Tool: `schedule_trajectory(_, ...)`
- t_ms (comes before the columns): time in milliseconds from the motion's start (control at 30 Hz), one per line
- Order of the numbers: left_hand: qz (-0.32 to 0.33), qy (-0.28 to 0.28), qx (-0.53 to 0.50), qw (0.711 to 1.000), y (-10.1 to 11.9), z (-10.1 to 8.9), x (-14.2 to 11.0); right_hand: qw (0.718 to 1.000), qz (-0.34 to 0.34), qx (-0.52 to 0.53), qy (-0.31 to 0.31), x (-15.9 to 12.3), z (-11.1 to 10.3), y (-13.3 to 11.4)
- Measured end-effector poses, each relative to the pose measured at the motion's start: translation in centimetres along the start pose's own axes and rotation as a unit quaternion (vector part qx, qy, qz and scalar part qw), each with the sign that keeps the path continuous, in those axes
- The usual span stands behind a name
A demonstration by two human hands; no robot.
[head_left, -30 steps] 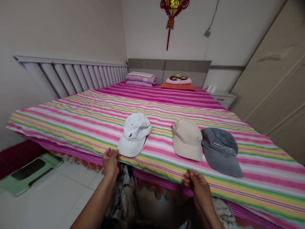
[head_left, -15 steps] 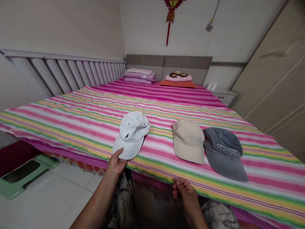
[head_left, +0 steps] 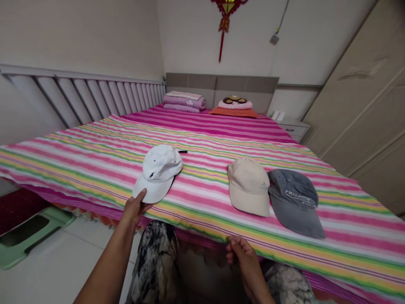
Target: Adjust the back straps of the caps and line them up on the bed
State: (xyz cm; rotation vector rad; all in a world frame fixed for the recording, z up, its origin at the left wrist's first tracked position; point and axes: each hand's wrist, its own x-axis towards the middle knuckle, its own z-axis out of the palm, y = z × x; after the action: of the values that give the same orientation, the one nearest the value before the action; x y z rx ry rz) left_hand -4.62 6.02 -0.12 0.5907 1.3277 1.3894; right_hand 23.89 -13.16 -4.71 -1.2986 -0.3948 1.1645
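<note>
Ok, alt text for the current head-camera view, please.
A person's left hand grips a white cap by its brim on a striped bed. The right hand, loosely curled, is at the bed's near edge; a beige cap and a grey cap sit side by side, right of the white one.

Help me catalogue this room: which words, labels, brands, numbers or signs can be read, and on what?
No words can be read for certain.
Gray baseball cap: white script, too blurred to read.
Beige baseball cap: small slanted-bar logo, no legible letters.
White baseball cap: small dark emblem, no legible letters.
Red wall hanging: top cut off, no legible characters.
</note>
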Motion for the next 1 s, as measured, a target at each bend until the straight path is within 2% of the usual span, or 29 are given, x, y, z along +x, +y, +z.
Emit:
schedule_trajectory(67, 0.014, 0.026, 0.087, 0.996, -0.3, -0.6, -0.4, 1.000, 0.003, -0.001, -0.001, -0.2, 0.0, 0.0)
schedule_trajectory(133, 0.018, 0.011, 0.096, 0.995, -0.4, -0.9, -0.9, 1.000, 0.005, -0.003, -0.003, -0.3, 0.0, 0.1)
schedule_trajectory(233, 0.021, -0.004, 0.007, 1.000, -0.2, -0.9, -1.3, 1.000, 0.010, -0.008, -0.006, -0.3, 0.1, 0.3)
schedule_trajectory(367, 0.029, 0.017, -0.085, 0.996, 0.6, -0.1, -1.2, 1.000, 0.009, -0.021, -0.006, -0.2, 0.0, 0.6)
schedule_trajectory(467, -0.004, 0.003, -0.160, 0.987, 1.4, 0.5, -1.1, 1.000, 0.001, -0.021, -0.002, -0.2, -0.1, 0.5)
schedule_trajectory(567, -0.029, -0.046, -0.238, 0.970, 2.5, 1.3, -1.6, 1.000, 0.003, -0.020, 0.003, -0.3, -0.1, 0.5)
schedule_trajectory(700, 0.051, -0.138, -0.297, 0.943, 3.4, 2.5, -3.4, 1.000, 0.007, -0.026, -0.013, -0.3, 0.1, 1.0)
schedule_trajectory(767, 0.057, -0.182, -0.305, 0.933, 3.1, 3.1, -4.8, 0.999, 0.009, -0.031, -0.031, -0.3, 0.4, 1.0)
schedule_trajectory(867, 0.010, -0.239, -0.298, 0.924, 1.3, 3.8, -7.2, 0.995, 0.000, -0.053, -0.087, -0.6, 1.3, -0.2)
schedule_trajectory(1000, -0.074, -0.312, -0.278, 0.905, -2.7, 4.3, -9.9, 0.976, -0.078, -0.093, -0.179, -1.1, 3.1, -3.7)
